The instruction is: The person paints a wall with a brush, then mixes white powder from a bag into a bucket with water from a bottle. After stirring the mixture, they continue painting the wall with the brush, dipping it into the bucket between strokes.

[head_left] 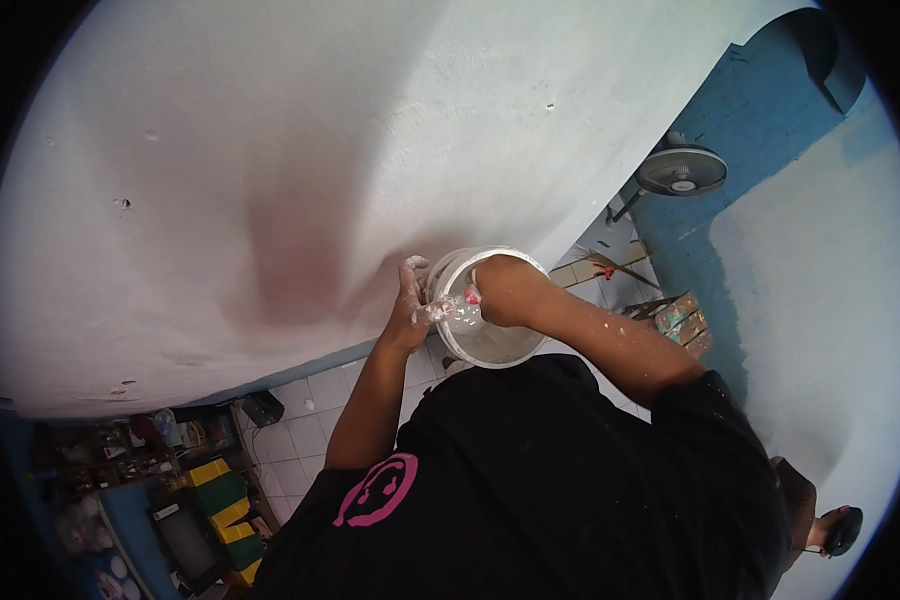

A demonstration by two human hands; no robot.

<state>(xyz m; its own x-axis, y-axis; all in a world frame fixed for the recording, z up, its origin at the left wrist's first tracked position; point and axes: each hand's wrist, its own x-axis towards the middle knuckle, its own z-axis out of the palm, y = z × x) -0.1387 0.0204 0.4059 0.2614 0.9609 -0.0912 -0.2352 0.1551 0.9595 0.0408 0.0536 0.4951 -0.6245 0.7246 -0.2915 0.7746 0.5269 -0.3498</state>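
A white plastic bucket (pixel 505 350) is held up in front of my chest, with watery white liquid visible inside. My left hand (pixel 413 310), smeared with white paint, supports the bucket at its left side. Its thumb lies over the rim and the fingers are outside. My right hand (pixel 510 290) reaches down into the bucket's mouth, its fingers curled and mostly hidden. Next to its thumb shows a small red piece (pixel 472 296); what it belongs to cannot be made out.
A whitish wall (pixel 270 130) rises close ahead. A fan (pixel 682 172) is mounted by the blue wall at right, above a paint-spotted wooden stool (pixel 682 322). Cluttered shelves (pixel 120 450) stand lower left on the tiled floor (pixel 300 430). Another person (pixel 820 525) is at lower right.
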